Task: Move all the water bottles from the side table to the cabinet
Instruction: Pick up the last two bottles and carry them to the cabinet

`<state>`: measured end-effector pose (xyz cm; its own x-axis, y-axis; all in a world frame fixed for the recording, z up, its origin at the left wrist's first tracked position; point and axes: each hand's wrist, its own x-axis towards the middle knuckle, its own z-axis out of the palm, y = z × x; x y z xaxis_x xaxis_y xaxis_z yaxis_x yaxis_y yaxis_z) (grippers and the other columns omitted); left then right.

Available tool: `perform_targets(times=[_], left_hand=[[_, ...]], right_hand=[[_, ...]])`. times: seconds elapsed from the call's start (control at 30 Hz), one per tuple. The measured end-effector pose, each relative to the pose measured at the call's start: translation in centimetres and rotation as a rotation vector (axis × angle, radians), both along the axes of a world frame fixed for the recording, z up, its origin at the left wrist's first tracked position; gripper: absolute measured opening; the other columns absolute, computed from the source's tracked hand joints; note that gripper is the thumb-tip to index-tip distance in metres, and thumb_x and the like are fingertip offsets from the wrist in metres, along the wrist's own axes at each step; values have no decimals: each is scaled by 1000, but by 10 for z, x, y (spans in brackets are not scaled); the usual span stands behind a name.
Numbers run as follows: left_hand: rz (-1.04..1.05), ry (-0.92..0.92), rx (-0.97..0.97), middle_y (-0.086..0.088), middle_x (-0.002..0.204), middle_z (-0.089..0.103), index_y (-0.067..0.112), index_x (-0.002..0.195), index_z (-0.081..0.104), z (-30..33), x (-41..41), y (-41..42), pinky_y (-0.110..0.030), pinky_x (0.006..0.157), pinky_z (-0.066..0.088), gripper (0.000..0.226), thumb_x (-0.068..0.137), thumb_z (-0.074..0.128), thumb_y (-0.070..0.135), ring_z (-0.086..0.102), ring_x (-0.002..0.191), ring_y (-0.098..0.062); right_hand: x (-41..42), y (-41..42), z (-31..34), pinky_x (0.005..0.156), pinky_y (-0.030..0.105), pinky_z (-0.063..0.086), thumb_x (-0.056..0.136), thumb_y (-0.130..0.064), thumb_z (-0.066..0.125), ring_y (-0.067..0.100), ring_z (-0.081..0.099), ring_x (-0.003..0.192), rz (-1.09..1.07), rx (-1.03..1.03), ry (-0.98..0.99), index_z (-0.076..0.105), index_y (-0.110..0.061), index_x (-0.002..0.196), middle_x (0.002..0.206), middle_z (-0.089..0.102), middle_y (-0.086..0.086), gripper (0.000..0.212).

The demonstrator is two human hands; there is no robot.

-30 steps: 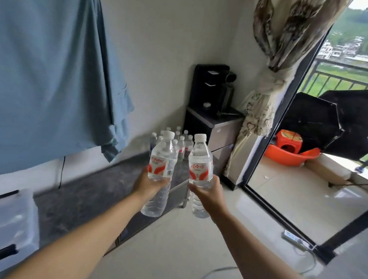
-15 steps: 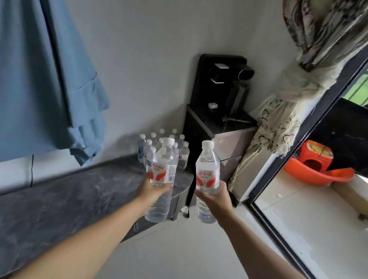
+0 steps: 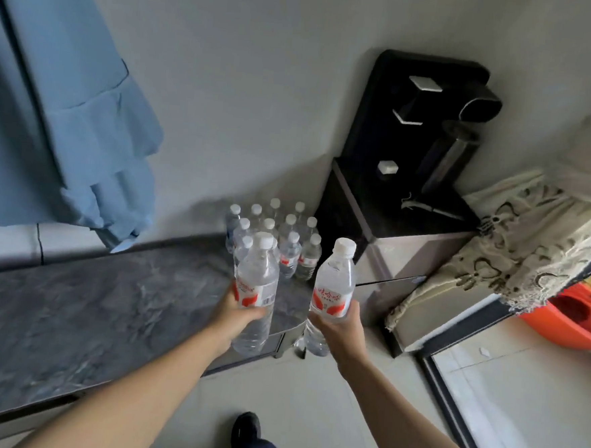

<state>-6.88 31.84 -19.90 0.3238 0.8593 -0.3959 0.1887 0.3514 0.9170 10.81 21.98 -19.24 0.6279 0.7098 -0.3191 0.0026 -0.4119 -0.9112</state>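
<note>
Head view: long grey marble-top cabinet [image 3: 89,300] along wall, cluster of clear plastic water bottles [image 3: 286,237] standing at its far end. Left hand [image 3: 235,319] gripping one red-labelled clear bottle [image 3: 256,291] above cabinet edge; right hand [image 3: 340,332] gripping second red-labelled bottle [image 3: 333,286] just beside it, both upright.

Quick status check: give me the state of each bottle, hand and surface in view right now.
Left hand: grips clear plastic water bottle with red label, upright, capped.
Right hand: grips second clear capped water bottle, upright.
Cluster of small capped water bottles: standing upright on the cabinet.
Grey marble-patterned cabinet top: bottles at its far end.
Black water dispenser: standing, idle.
</note>
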Motion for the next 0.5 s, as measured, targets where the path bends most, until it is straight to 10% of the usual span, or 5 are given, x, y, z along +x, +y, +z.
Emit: perform_targets(times=[0.3, 0.5], left_hand=[[30, 123, -55, -11, 111, 68, 8, 118, 53, -80, 56, 86, -41, 92, 51, 58, 67, 82, 2, 65, 102, -26], [51, 159, 88, 13, 98, 70, 33, 105, 57, -155, 99, 118, -25, 80, 52, 54, 62, 86, 19, 66, 93, 0]], right_hand=[[62, 103, -77, 51, 6, 47, 69, -18, 85, -1, 63, 83, 10, -92, 3, 45, -31, 106, 97, 65, -10, 55], [82, 162, -156, 82, 36, 57, 63, -17, 84, 20, 66, 99, 115, -107, 13, 52, -30, 110, 108, 65, 1, 59]])
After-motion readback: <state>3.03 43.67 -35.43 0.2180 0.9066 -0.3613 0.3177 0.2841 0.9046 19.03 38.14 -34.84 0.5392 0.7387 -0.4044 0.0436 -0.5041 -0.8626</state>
